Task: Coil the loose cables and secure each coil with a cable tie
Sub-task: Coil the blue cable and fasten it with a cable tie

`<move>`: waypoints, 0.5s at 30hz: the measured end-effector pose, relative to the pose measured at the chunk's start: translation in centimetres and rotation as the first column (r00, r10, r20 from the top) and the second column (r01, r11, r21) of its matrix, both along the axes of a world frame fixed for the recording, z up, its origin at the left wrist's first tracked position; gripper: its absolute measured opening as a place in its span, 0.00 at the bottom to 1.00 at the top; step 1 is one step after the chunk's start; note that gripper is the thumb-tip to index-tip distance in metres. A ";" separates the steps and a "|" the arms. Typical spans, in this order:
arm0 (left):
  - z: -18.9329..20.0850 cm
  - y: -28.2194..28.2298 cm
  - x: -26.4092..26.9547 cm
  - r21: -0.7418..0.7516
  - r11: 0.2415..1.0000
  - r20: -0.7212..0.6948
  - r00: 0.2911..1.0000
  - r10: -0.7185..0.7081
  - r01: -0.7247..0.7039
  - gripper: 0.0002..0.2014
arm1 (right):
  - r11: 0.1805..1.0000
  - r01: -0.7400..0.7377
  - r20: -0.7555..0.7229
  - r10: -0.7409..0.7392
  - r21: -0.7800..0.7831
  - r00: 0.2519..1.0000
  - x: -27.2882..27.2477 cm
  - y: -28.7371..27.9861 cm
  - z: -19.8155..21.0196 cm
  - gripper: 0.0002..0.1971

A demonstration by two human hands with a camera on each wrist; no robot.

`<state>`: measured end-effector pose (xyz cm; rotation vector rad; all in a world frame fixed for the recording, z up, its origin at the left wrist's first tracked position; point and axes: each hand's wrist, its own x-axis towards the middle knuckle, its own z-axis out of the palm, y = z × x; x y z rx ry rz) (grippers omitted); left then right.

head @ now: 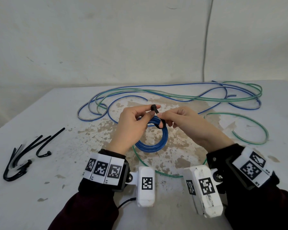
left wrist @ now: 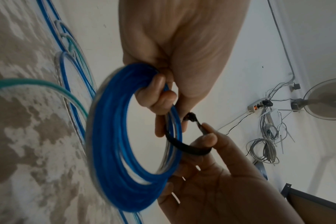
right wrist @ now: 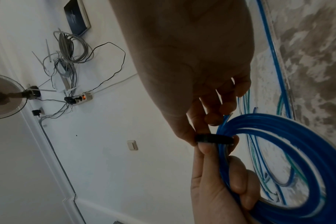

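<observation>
While blue coil (head: 151, 138) hangs at centre of head frame, just above table (head: 56, 188), its upper rim is clamped in curled left hand (head: 133, 127). Black cable tie (head: 158, 118) looped round that rim; head pinched by left fingertips, strap pinched by right hand (head: 186, 125), which lies right of coil. Strap axis runs up-left to down-right. Spare ties (head: 27, 155) lower left. Loose blue and green cables (head: 173, 95) sprawled beyond, upper centre.

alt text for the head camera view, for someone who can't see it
Two hands hold a blue cable coil above a worn white table: the left hand pinches the head of a black cable tie looped round the coil, and the right hand pinches its strap. Loose blue and green cables lie behind, spare black ties at the left.
</observation>
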<state>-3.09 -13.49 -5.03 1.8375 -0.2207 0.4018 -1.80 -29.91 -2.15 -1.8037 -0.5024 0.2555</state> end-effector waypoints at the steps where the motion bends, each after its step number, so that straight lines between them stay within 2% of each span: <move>1: 0.0 0.0 0.0 0.001 1.000 0.006 1.000 0.004 -0.004 0.12 | 1.000 0.003 0.000 -0.003 0.005 1.000 0.0 0.0 0.0 0.17; 11: 0.1 -0.1 -0.2 0.048 0.999 0.021 1.000 0.020 -0.021 0.11 | 1.000 -0.016 0.041 0.015 0.019 0.999 0.0 0.0 -0.2 0.18; 15: 0.5 -0.5 -0.7 0.073 0.997 -0.006 0.999 -0.036 0.036 0.10 | 0.999 0.002 0.047 -0.003 0.033 0.999 0.2 0.2 -0.4 0.19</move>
